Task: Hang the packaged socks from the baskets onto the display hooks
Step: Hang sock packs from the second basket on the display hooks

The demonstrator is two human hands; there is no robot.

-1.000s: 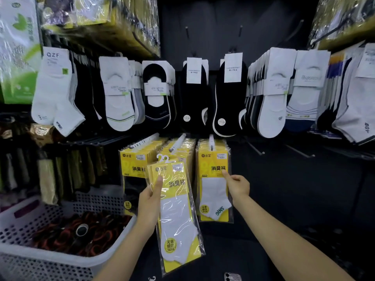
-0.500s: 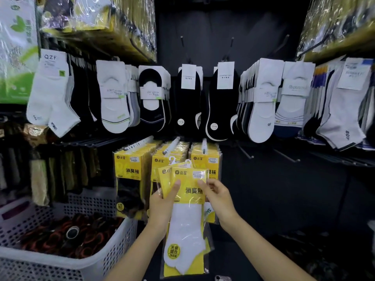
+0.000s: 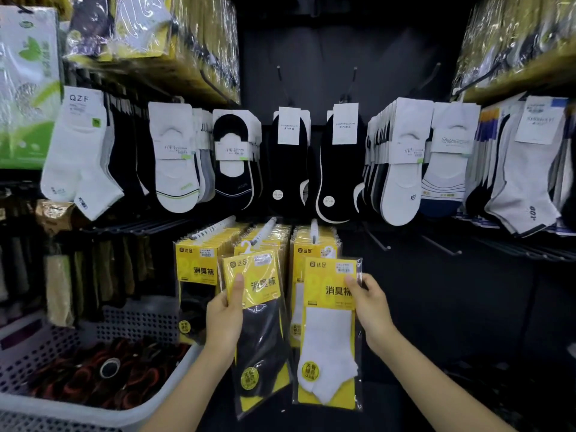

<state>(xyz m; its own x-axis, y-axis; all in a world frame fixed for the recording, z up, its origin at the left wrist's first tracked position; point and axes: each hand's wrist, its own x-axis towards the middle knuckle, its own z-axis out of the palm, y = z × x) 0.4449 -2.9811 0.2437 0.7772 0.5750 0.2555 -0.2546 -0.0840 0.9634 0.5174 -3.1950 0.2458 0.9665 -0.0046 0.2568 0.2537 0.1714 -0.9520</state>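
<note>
- Your left hand (image 3: pixel 224 316) grips the black-sock pack (image 3: pixel 260 332) by its yellow header card, thumb across the front. The clear sleeve hangs tilted, its lower end swung toward your right hand.
- Your right hand (image 3: pixel 371 310) pinches the white-sock pack (image 3: pixel 330 338) at the header's right edge. It hangs nearly upright, just beside the black one.
- Three loaded hooks (image 3: pixel 268 227) stand just beyond both your hands, each filled with matching yellow packs (image 3: pixel 194 266).
- Two bare hooks (image 3: pixel 377 241) jut out beyond your right hand, further to its right.
- The pale perforated basket (image 3: pixel 93 410) sits below and left of your left hand, holding dark red-and-black bundles.
</note>
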